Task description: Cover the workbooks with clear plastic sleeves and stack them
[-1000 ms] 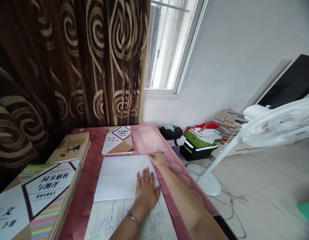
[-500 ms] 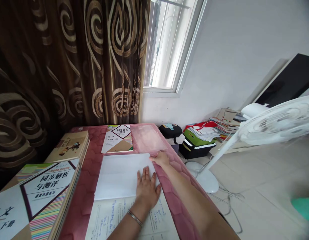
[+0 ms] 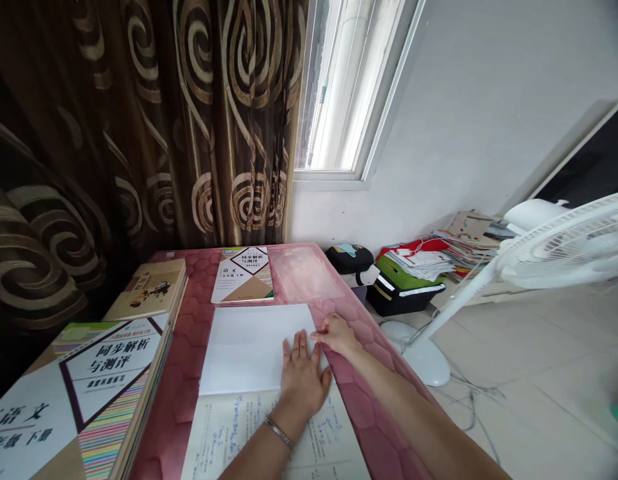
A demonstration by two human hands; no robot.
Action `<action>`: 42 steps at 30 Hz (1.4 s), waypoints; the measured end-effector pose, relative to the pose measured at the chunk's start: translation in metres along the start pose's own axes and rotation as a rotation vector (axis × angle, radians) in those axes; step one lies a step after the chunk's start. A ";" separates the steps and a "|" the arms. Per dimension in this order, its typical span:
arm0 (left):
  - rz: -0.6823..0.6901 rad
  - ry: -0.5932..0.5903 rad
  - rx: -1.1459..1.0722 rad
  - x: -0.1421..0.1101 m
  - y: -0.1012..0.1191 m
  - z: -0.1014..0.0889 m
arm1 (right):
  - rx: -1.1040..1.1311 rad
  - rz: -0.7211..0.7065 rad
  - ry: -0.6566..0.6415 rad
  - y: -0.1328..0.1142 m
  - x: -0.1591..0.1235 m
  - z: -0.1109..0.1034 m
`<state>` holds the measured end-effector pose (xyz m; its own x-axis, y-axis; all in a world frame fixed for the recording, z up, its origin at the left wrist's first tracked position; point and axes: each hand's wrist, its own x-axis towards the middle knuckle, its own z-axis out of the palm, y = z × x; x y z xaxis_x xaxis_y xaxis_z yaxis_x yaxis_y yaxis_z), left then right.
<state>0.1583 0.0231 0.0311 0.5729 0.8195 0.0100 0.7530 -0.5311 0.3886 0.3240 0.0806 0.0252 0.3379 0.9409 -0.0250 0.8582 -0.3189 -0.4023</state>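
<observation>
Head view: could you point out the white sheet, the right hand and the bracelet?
White sheet [image 3: 249,348], head view: middle of its bare surface.
Right hand [image 3: 339,335], head view: back of the hand.
Bracelet [image 3: 279,432], head view: middle of its band.

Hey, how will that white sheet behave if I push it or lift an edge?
The white sheet is probably light and floppy, as its edges show hardly any thickness. It likely won't slide freely, since the left hand lies partly on it.

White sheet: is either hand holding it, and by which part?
The right hand touches the white sheet at its right edge; whether it pinches cannot be told. The left hand lies flat, gripping nothing.
</observation>
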 end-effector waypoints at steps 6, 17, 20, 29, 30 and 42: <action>-0.009 -0.047 -0.001 -0.001 0.002 -0.005 | -0.015 0.081 0.061 -0.022 0.041 0.002; -0.044 -0.021 0.020 0.006 -0.007 -0.002 | -0.088 -0.159 0.174 -0.035 0.000 0.028; -0.034 -0.014 0.057 0.005 -0.032 -0.009 | -0.132 -0.327 0.133 -0.022 -0.015 0.033; -0.503 0.092 0.272 -0.037 -0.156 -0.065 | -0.203 -0.310 0.060 -0.018 -0.024 0.031; -0.514 0.104 0.287 -0.041 -0.163 -0.067 | -0.198 -0.300 0.057 -0.019 -0.024 0.031; -0.339 0.084 0.358 0.001 -0.138 -0.062 | -0.085 -0.432 -0.072 -0.125 -0.037 0.056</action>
<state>0.0348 0.1102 0.0347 0.2595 0.9656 0.0173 0.9647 -0.2601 0.0419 0.1830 0.0917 0.0253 -0.0837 0.9944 0.0640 0.9443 0.0997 -0.3135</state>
